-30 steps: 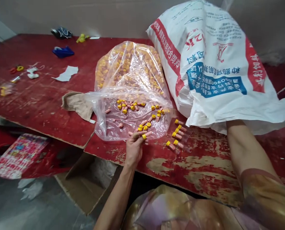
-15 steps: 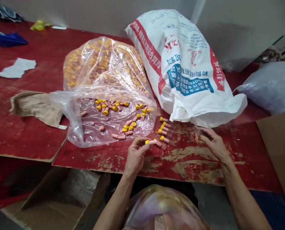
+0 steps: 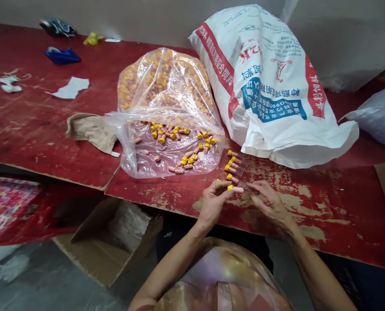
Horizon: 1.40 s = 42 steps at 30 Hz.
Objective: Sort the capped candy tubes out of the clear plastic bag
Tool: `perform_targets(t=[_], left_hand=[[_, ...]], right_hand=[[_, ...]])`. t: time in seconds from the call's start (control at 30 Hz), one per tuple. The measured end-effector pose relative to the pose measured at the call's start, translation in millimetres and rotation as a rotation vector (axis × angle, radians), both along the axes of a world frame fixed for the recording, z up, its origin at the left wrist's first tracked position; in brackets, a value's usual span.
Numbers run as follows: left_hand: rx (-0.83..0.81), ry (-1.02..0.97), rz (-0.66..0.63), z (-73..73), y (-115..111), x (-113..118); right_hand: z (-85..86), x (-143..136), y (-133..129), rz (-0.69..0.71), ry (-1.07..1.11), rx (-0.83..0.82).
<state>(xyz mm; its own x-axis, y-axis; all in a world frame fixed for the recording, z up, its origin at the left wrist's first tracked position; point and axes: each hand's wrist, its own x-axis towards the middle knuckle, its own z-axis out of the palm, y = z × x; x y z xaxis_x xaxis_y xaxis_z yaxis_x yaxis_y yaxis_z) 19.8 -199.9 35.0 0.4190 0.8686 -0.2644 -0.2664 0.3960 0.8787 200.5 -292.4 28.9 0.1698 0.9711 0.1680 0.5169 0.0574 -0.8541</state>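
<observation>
A small tube [image 3: 237, 189] sits at the fingertips of the left hand [image 3: 212, 202], just above the near part of the table [image 3: 27, 129]. It is short and slim, lying almost level, with a bright yellow cap at the left end and a body of speckled pink and white toward the right; whether the speckle is a print or the contents is too small to tell. The left thumb and forefinger pinch it at the cap end, while its other end points at the right hand [image 3: 272, 206], whose thumb and fingers are drawn close together beside it. Something thin and clear shows faintly at those right fingertips, too blurred to tell whether they grip it. Just beyond the held tube, a short column of capped tubes [image 3: 232, 167] lies on the table, yellow caps to the left, clear plastic showing about their right ends. Behind them to the left is a large clear bag [image 3: 130, 167], its far part bulging with many more yellow-capped pieces, its slack front part holding a loose scatter of them. To the right of the bag leans a white sack [image 3: 270, 142] with red bands and a blue printed panel, its open end toward the person. A beige cloth [image 3: 90, 131] lies against the bag's left edge.
</observation>
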Motion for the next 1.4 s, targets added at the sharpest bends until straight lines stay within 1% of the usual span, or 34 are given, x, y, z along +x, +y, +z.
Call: perform_targets(t=[0.07,0.13,0.17,0.2,0.23,0.3,0.37,0.43,0.5,0.6,0.7,0.77,0.87,0.97,1.0,1.07,1.1,1.17,1.23,1.3,1.37,1.4], left_hand=[[-0.051,-0.033,0.062,-1.1,2.0,-3.6],[-0.096,-0.075,0.071,-2.7,2.1,-4.2],[-0.112,-0.097,0.064,-3.3,1.0,-3.3],[-0.126,-0.120,0.055,-3.8,-1.0,-1.7],[-0.143,-0.142,0.047,-4.1,-3.7,0.4],[-0.187,-0.182,0.042,-4.8,-10.4,4.9],[-0.233,-0.207,0.043,-6.6,-16.9,8.6],[-0.259,-0.214,0.040,-9.6,-21.7,10.5],[-0.242,-0.200,0.055,-13.2,-24.4,10.3],[-0.171,-0.136,0.075,-17.0,-26.2,7.2],[-0.085,-0.050,0.058,-19.2,-29.0,3.0],[-0.029,0.003,0.059,-21.1,-31.9,0.4],[0.018,0.064,0.086,-25.2,-34.0,-3.7],[0.088,0.129,0.079,-27.7,-27.3,-10.2],[0.144,0.161,0.064,-27.6,-22.6,-13.2],[0.307,0.237,0.066,-26.2,-9.5,-20.3],[0.398,0.285,0.102,-25.3,-1.0,-24.2],[0.559,0.396,0.225,-23.9,20.9,-32.5],[0.663,0.531,0.354,-23.9,50.5,-40.7],[0.719,0.677,0.442,-25.2,87.7,-48.2],[0.754,0.837,0.487,-27.1,129.3,-53.2],[0.771,0.920,0.485,-27.9,150.2,-54.1]], right_hand=[[-0.6,-2.0,-1.5,-0.114,0.343,-0.034],[0.4,-6.4,-2.2,-0.200,0.740,-0.047],[0.7,-9.8,-1.8,-0.241,0.885,-0.037],[0.4,-14.0,-0.8,-0.291,0.972,-0.012],[-0.8,-18.6,0.7,-0.350,1.007,0.025],[-6.1,-28.6,4.1,-0.464,0.967,0.140],[-13.0,-38.5,6.2,-0.502,0.861,0.227],[-17.8,-47.2,6.2,-0.448,0.739,0.224],[-18.6,-53.4,4.7,-0.377,0.617,0.145],[-14.8,-56.5,2.5,-0.280,0.389,0.009],[-13.8,-57.3,0.7,-0.161,0.108,-0.033],[-17.0,-61.2,-1.0,-0.134,-0.001,0.007],[-26.5,-73.2,-2.2,-0.181,-0.042,0.128],[-38.3,-84.7,2.4,-0.195,-0.107,0.232],[-42.1,-86.8,5.5,-0.185,-0.156,0.256],[-48.8,-87.9,13.0,-0.170,-0.344,0.272],[-51.4,-87.3,16.8,-0.172,-0.467,0.269],[-54.9,-85.3,23.3,-0.190,-0.696,0.258],[-56.3,-84.7,27.4,-0.219,-0.827,0.257],[-56.1,-86.6,28.6,-0.243,-0.875,0.258],[-55.2,-88.8,27.5,-0.251,-0.879,0.266],[-54.7,-88.1,26.3,-0.249,-0.867,0.279]])
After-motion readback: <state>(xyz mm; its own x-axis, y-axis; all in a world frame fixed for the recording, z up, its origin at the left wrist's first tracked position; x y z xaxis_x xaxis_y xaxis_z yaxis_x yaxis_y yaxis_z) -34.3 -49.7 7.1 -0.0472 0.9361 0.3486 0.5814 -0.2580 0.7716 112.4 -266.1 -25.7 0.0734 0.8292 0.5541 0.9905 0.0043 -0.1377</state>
